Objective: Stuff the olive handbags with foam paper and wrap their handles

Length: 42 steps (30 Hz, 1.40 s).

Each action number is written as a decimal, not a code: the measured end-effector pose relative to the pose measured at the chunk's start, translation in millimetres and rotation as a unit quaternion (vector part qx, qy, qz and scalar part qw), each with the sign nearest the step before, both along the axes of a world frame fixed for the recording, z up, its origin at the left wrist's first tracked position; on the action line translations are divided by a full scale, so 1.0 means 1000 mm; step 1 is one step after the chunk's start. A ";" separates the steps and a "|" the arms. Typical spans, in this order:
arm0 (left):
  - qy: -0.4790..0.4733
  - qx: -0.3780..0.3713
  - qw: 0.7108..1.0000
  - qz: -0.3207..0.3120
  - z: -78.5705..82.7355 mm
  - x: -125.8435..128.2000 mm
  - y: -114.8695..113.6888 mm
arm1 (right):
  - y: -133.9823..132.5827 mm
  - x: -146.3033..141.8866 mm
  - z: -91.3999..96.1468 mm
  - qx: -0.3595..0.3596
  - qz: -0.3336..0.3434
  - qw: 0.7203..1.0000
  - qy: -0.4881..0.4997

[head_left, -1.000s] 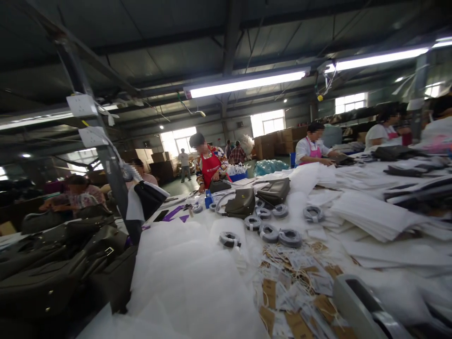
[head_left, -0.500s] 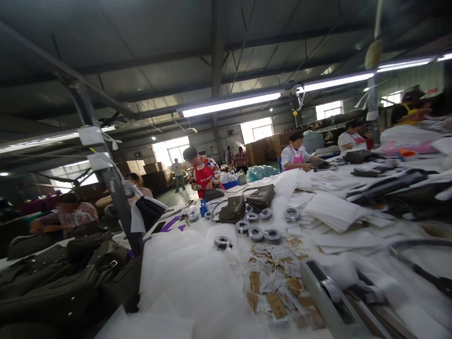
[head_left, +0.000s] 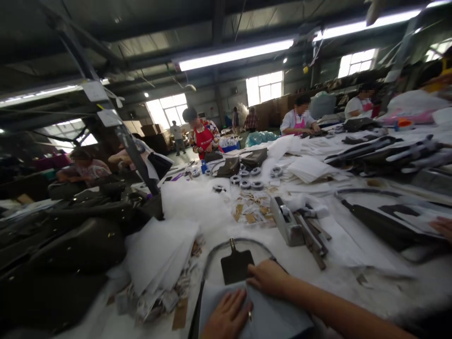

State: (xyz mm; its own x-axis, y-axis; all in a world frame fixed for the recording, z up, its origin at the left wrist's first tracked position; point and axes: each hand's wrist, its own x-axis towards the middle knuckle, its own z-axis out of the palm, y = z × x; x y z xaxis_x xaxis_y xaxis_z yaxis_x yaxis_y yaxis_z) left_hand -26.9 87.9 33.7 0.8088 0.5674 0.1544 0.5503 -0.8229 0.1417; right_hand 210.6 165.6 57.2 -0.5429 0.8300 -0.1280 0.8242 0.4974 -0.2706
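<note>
A dark handbag with a looped handle (head_left: 208, 256) lies at the near edge of the table, mostly hidden under a pale grey-blue sheet (head_left: 271, 318). My left hand (head_left: 228, 315) is spread flat on that sheet, fingers stretched out. Just to its right, my right hand (head_left: 266, 278) has its fingers curled at the sheet's upper edge, beside a dark square flap (head_left: 237, 266) with a narrow strap. What those curled fingers pinch, if anything, is hidden.
Dark bags (head_left: 77, 263) are heaped at left, beside white foam sheets (head_left: 158, 254). A tape dispenser (head_left: 287, 223) stands beyond my hands, near scattered tags (head_left: 250, 214) and tape rolls (head_left: 256, 185). Another person's hand (head_left: 443, 228) touches a bag at right. Co-workers sit farther back.
My view has tipped downward, bringing the near table edge into sight. Both my hands, the sheet and the handbag under it now show, as does another person's hand at right.
</note>
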 end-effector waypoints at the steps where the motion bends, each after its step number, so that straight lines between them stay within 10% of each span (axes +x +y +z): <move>1: 0.015 -0.028 0.999 0.024 0.001 0.000 -0.005 | 0.002 0.002 0.003 -0.011 0.008 1.000 0.006; 17: -0.014 -0.039 0.998 0.045 0.007 -0.003 -0.015 | 0.064 -0.066 0.035 -0.011 -0.096 0.963 0.252; 31: -0.078 -0.047 0.995 0.049 0.020 0.003 -0.020 | -0.050 -0.002 0.003 -0.094 0.197 0.917 0.333; 42: -0.143 0.071 0.985 0.060 0.012 0.000 -0.035 | -0.054 0.004 -0.028 -0.081 0.188 0.901 0.382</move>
